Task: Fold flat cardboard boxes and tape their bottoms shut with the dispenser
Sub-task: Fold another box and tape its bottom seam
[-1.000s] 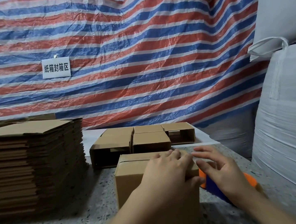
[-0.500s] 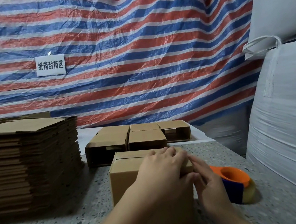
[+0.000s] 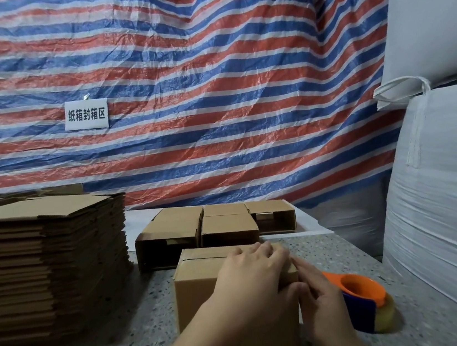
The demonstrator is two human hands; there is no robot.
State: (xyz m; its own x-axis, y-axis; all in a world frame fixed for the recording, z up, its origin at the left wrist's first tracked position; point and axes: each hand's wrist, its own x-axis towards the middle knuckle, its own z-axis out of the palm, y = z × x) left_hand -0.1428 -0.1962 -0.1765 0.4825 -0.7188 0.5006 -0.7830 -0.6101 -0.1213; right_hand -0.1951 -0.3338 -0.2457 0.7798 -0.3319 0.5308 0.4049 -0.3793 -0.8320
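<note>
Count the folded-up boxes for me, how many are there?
5. One box sits under the hands. Behind it: a left box, middle box, one behind that, and a right box. More may be hidden.

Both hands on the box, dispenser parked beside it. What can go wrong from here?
1. The tape dispenser sits just behind the right hand; drawing that hand back may knock it.
2. The left hand covers the top of the box, so a lifted tape end under it could go unnoticed.
3. The tall stack of flat boxes stands close on the left; a wide swing might nudge it.
</note>
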